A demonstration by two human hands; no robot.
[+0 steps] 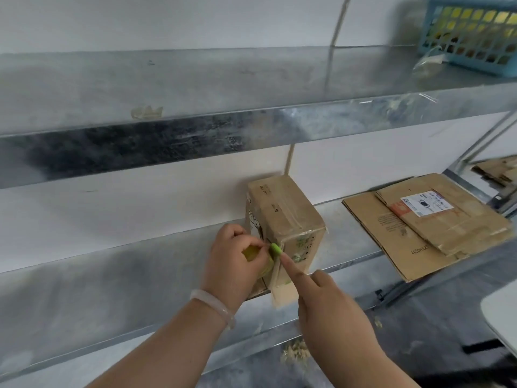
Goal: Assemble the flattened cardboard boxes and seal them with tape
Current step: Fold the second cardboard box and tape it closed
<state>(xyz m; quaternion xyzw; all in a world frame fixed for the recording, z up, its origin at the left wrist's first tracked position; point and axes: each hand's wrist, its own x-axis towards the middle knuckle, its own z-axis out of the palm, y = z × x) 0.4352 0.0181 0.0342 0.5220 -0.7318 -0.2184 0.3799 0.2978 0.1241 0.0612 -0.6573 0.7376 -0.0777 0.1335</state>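
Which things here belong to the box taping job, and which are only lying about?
Job: assembled box; tape dispenser in the left hand; right hand pressing the tape; flattened boxes.

Lying about: blue basket; tape scrap on the upper shelf.

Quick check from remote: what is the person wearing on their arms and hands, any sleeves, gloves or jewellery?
Both forearms are bare, with no sleeves in view and no gloves. The left hand has a pale, translucent white bangle on its wrist. The right hand shows no jewellery.
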